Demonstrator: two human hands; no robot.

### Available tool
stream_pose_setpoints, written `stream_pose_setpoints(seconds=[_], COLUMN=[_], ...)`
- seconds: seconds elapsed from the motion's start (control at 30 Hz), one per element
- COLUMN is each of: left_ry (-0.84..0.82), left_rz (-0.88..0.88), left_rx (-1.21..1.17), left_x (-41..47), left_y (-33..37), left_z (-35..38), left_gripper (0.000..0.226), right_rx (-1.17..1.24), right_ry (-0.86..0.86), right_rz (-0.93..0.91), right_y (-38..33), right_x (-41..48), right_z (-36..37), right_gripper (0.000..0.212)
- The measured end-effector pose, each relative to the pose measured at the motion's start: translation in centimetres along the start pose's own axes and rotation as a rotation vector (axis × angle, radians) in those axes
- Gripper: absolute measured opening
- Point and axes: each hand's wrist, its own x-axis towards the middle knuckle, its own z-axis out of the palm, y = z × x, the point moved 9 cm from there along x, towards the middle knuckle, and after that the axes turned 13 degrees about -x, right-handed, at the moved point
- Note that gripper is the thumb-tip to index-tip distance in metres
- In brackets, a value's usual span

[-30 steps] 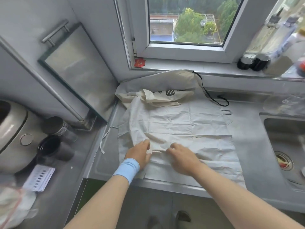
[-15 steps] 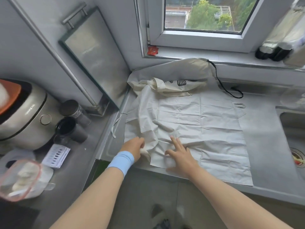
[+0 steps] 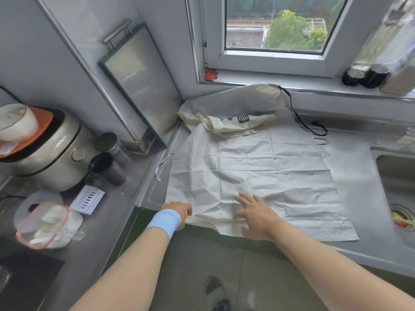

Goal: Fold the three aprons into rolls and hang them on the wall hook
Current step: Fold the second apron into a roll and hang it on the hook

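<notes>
My left hand (image 3: pixel 178 212) pinched the near left edge of the cream apron (image 3: pixel 258 171), which lay spread on the steel counter (image 3: pixel 359 194). My right hand (image 3: pixel 256 217) pressed flat on it, fingers splayed.

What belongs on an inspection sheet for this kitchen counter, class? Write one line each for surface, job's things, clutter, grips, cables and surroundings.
Surface: steel counter, largely under cloth.
Job's things: spread apron lies flat, creased; printed apron and rear apron are bunched behind it.
Clutter: rice cooker, dark canisters, paper card, plastic bag, all to the left.
Grips: left hand pinches the spread apron's near left corner; right hand rests flat on it, fingers spread.
Cables: black cord trails from the rear apron onto the counter.
Surroundings: window, bottles on the sill, sink at right, steel tray leaning on the wall; no hook seen.
</notes>
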Motion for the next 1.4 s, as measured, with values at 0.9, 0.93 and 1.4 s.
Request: stream_pose_setpoints(seconds=[0.9, 0.93, 1.4], left_ry=[0.403, 0.388, 0.285], left_rz=[0.831, 0.918, 0.252], left_rx=[0.141, 0.210, -0.261], left_x=[-8.8, -9.4, 1.2], left_y=[21.3, 23.4, 15.5], left_z=[-7.7, -6.6, -3.8], left_gripper=[0.023, 0.024, 0.046], right_rx=[1.426, 1.376, 0.996], right_ry=[-0.061, -0.079, 0.042], right_rz=[0.507, 0.523, 0.872], right_y=[7.1, 7.8, 13.1], right_x=[-0.6, -1.5, -9.4], right_z=[-9.4, -8.9, 3.4], right_gripper=[0.049, 0.046, 0.014])
